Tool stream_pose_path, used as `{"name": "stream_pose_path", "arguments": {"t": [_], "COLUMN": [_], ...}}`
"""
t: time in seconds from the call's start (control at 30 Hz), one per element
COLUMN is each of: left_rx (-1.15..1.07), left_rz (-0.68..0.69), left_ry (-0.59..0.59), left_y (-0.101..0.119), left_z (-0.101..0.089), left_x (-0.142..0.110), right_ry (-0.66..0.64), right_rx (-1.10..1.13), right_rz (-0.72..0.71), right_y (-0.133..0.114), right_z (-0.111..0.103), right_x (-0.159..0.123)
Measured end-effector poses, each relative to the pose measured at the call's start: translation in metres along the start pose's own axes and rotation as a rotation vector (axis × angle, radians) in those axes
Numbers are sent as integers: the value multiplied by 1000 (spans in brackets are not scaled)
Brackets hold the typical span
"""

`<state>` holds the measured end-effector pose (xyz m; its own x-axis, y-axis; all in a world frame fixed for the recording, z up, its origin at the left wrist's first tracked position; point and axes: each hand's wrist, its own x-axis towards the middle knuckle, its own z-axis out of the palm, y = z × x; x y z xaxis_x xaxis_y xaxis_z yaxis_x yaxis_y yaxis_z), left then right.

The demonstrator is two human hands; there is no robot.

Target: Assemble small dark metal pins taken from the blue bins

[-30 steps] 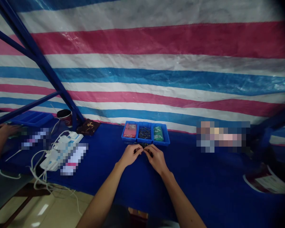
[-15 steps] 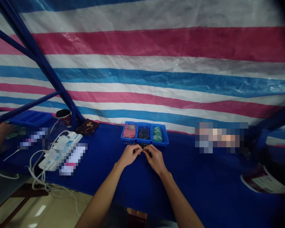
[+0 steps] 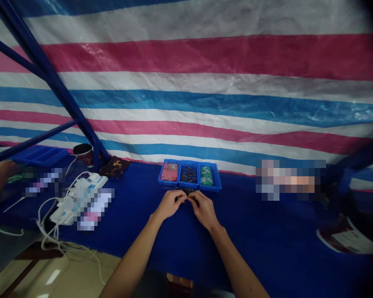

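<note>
My left hand (image 3: 170,205) and my right hand (image 3: 204,210) meet at the fingertips over the blue table cover. Between them they pinch a small dark piece (image 3: 192,201), mostly hidden by my fingers. A little loose heap of dark metal pins (image 3: 186,190) lies just beyond my fingertips. Three joined blue bins (image 3: 189,186) stand directly past it. The left bin holds red packets (image 3: 169,171), the middle one dark pins (image 3: 188,174), and the right one green packets (image 3: 206,175).
A white power strip (image 3: 81,198) with tangled cords lies to the left, near a dark pouch (image 3: 115,166), a paper cup (image 3: 83,154) and a blue tray (image 3: 42,156). A co-worker's hand (image 3: 0,176) rests at far left. Striped tarpaulin and blue steel bars stand behind.
My hands stay together at nearly the same spot over the dark piece. The co-worker's hand at the left has drawn slightly toward the frame edge.
</note>
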<state>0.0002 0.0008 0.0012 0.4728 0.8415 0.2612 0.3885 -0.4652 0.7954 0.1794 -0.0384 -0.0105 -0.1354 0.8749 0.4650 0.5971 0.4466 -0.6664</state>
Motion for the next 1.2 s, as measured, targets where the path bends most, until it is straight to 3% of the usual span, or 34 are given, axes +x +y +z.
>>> {"name": "stream_pose_path", "arguments": {"t": [0.63, 0.87, 1.2], "left_rx": [-16, -19, -29], "left_rz": [13, -2, 17], "left_ry": [16, 24, 24], "left_y": [2, 1, 1], "left_z": [-1, -1, -2], "left_x": [-1, -1, -1], "right_ry": [-43, 10, -18], "right_rx": [-215, -24, 13], "right_rz": [48, 2, -19], "right_y": [1, 1, 3], "right_z": [4, -4, -4], "right_x": [-3, -3, -2]}}
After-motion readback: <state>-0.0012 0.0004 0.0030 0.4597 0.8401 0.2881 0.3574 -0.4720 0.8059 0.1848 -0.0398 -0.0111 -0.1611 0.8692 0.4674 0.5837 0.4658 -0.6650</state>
